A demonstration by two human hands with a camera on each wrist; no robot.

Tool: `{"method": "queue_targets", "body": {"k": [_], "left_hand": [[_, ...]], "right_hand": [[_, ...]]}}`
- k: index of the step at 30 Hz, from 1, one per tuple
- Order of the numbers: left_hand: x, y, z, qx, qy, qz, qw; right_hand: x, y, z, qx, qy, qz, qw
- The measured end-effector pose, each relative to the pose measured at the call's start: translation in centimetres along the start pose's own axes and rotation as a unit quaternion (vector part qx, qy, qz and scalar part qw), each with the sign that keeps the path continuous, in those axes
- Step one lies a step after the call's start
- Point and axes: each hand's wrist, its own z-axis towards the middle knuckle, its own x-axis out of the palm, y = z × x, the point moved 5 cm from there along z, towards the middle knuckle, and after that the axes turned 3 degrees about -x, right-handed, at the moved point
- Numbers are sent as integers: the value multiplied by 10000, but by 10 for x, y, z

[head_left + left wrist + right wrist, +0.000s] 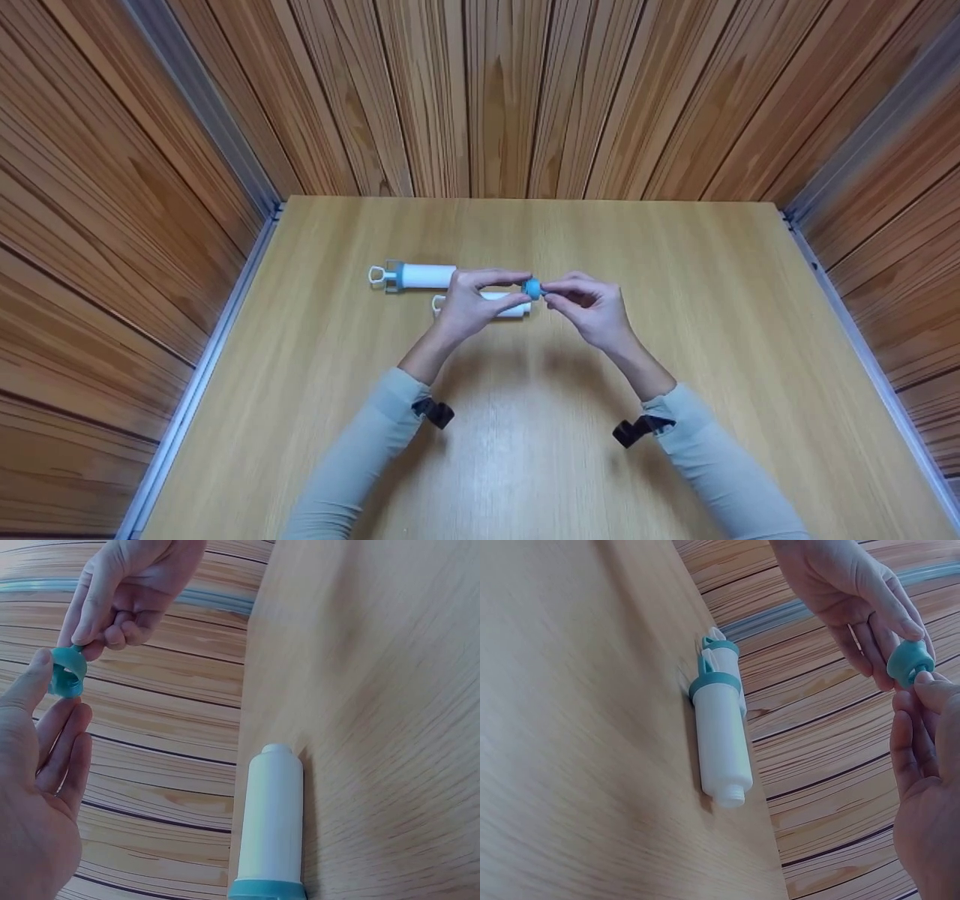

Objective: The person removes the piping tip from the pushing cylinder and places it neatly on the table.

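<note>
Above the table, both hands hold a small teal cap (pixel 532 289) with a narrow stem. My left hand (pixel 466 306) pinches its wide body between thumb and fingertips; the hollow inside of the cap (pixel 69 673) shows in the left wrist view. Thumb and fingertips of my right hand (pixel 598 313) pinch the stem. Below the left hand lies a white plunger-type cylinder (pixel 721 739) with a teal collar, partly covered by that hand in the head view. A bare, narrow white neck shows at its end. A second such cylinder (pixel 427 276) lies just behind and left.
The wooden table (pixel 525 450) extends around both hands, with wood-plank walls (pixel 495 97) at its back and sides. Metal rails (pixel 199 375) run along the side edges. Each wrist wears a small black camera (pixel 435 412).
</note>
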Motion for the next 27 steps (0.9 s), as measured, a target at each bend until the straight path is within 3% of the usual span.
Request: {"method": "queue_targets", "body": {"k": [12, 27], "left_hand": [[0, -2, 0, -77, 62, -106, 9999], [-6, -7, 1, 2, -41, -76, 10000]], "right_hand": [[2, 2, 0, 273, -50, 19, 9996], [0, 1, 6, 53, 91, 75, 9999]]}}
